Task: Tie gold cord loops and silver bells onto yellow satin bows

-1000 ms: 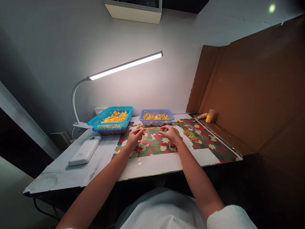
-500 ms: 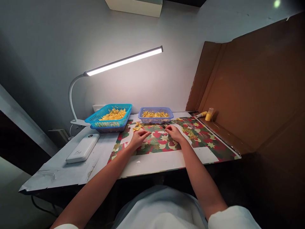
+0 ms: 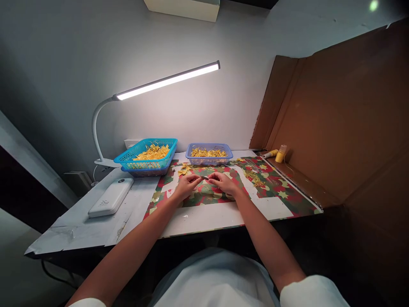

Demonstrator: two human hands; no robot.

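Over the patterned mat, my left hand [image 3: 186, 186] is closed in a pinch. Whatever its fingertips hold is too small to make out. My right hand [image 3: 223, 183] is closed on a slim dark tool that looks like tweezers [image 3: 205, 177]. Its tip points left and meets the left fingertips, so the two hands are almost touching. Just behind the left hand lie yellow leaf-like pieces [image 3: 184, 170] with thin stems. Right of the right hand rests a tangle of fine gold strands [image 3: 254, 179].
A turquoise basket [image 3: 123, 160] of yellow pieces sits stacked on another at the left. Behind my hands stands a purple-blue basket [image 3: 209, 161] of golden pieces. A white power bank [image 3: 110, 198], a lit lamp [image 3: 168, 81], a yellow bottle [image 3: 280, 154] and a cardboard wall [image 3: 345, 115] surround the work area.
My right hand has moved left with the dark tool, bringing its tip to the fingertips of my left hand. The left hand has stayed nearly still.
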